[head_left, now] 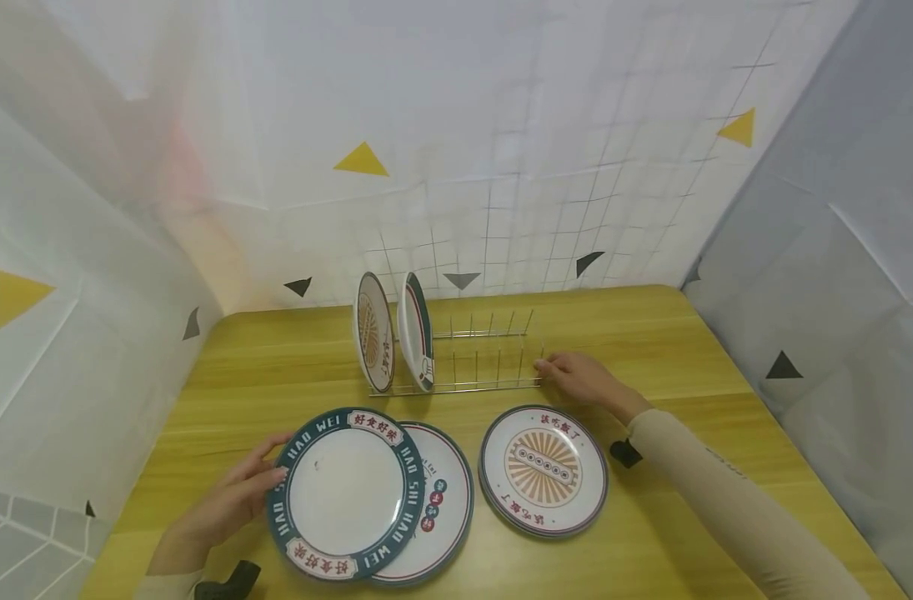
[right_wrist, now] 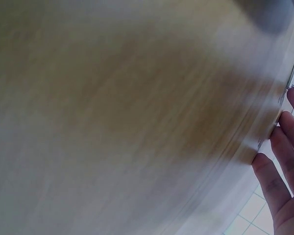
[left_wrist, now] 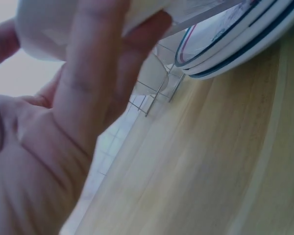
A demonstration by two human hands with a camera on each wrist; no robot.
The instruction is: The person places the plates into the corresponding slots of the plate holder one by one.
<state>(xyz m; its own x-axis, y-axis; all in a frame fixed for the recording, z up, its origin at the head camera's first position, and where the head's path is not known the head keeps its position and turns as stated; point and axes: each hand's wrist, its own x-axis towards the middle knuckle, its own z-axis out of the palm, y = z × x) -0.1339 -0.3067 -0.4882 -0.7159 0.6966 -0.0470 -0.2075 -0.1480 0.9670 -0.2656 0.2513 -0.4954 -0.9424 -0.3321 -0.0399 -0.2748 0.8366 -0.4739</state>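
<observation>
My left hand grips the left rim of a green-rimmed plate, thumb on top and fingers beneath. In the left wrist view that plate is raised above the table. Partly under it lies a white plate with a thin red line, on a stack. The right hand touches the right end of a wire dish rack, its fingertips at the end wire. Two plates stand upright in the rack's left part: a sunburst-patterned plate and a green-edged plate.
A stack of sunburst-patterned plates lies right of the middle, in front of the rack. The wooden table reaches back to a white patterned cloth wall. Cloth also hangs along both sides.
</observation>
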